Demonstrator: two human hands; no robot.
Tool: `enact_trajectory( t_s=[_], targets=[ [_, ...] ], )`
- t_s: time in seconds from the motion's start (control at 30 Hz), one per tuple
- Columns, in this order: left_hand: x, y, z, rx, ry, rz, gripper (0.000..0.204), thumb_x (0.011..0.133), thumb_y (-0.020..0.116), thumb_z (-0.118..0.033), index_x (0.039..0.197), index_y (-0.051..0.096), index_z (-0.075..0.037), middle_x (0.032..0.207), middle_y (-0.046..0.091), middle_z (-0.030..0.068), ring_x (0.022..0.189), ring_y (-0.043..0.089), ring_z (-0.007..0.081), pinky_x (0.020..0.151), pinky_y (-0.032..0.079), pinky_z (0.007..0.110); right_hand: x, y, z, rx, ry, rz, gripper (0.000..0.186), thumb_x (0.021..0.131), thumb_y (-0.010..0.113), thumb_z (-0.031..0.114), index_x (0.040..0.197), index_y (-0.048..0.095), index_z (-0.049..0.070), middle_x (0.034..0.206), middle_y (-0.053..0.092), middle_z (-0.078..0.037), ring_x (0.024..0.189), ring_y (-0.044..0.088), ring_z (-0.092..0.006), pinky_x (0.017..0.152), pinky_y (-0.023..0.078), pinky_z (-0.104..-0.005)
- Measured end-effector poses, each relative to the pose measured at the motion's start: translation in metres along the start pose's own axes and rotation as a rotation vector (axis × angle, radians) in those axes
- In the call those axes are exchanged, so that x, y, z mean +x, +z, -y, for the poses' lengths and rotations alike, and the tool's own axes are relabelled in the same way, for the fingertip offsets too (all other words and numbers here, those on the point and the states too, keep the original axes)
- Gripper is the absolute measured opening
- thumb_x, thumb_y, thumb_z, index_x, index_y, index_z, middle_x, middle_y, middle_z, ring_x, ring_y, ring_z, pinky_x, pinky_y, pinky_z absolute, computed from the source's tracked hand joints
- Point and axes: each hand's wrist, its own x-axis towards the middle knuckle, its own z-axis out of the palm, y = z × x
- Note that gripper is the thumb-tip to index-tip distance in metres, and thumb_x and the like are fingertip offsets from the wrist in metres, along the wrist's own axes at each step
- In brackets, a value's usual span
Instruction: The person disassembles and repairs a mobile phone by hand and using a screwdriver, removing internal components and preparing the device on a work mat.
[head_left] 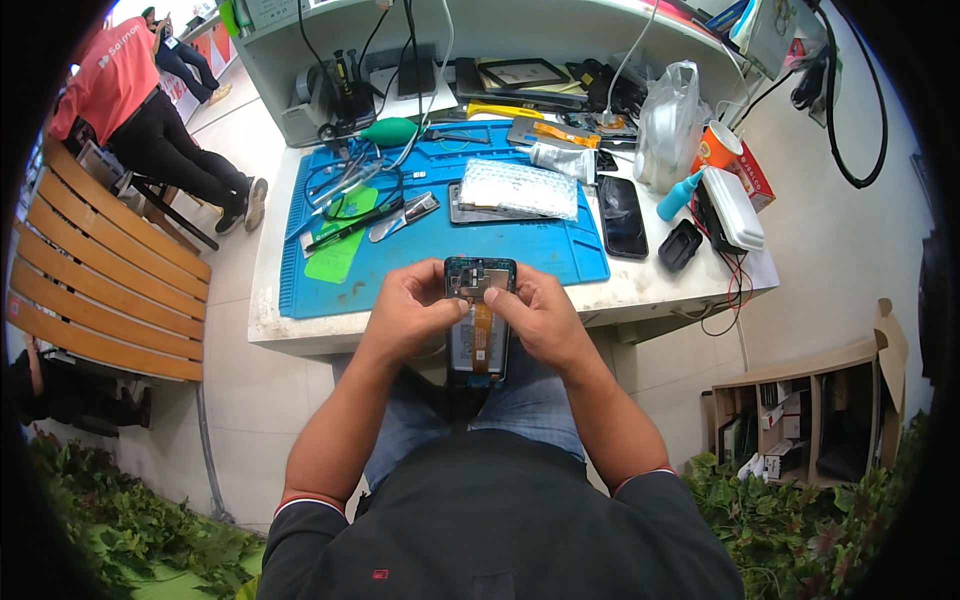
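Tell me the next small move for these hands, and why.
Probably bring the opened phone forward and rest it on the blue mat. The left hand and right hand both hold it up, its lower end shows over the lap, and its orange ribbon lies exposed, so a surface beneath would likely be steadier.

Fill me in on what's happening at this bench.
A person holds an opened phone between the left hand and right hand, thumbs over its exposed insides, near the bench's front edge. A bubble-wrapped item lies on the blue mat; another phone lies to its right.
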Motion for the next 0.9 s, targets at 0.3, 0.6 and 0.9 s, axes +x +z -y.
enact_trajectory(
  t_s=[0.3,0.6,0.9],
  targets=[
    [0.001,0.001,0.005,-0.031,-0.077,-0.034,0.034,0.092,0.086,-0.006,0.124,0.078,0.002,0.115,0.082,0.0076,0.103,0.075,0.0131,0.096,0.060,0.031,-0.001,0.001,0.001,-0.015,-0.009,0.010,0.024,0.116,0.064,0.011,0.133,0.071,-0.005,0.115,0.080,-0.007,0.103,0.072,-0.0088,0.089,0.059,-0.0290],
    [-0.007,-0.018,-0.002,-0.129,-0.143,0.005,0.040,0.094,0.089,-0.011,0.129,0.079,0.005,0.114,0.082,0.0085,0.098,0.074,0.0136,0.084,0.059,0.029,0.000,-0.009,0.006,0.133,0.019,0.026,0.029,0.118,0.062,0.015,0.139,0.069,-0.004,0.123,0.080,-0.009,0.110,0.074,-0.0126,0.098,0.060,-0.0315],
    [-0.007,-0.014,-0.001,0.036,-0.139,-0.050,0.032,0.095,0.094,-0.019,0.115,0.084,0.005,0.099,0.082,0.0072,0.087,0.074,0.0124,0.079,0.058,0.028,-0.001,-0.009,0.008,0.091,0.035,0.072,0.033,0.119,0.063,0.019,0.143,0.068,-0.003,0.129,0.079,-0.009,0.117,0.072,-0.0143,0.104,0.058,-0.0327]
  ],
)
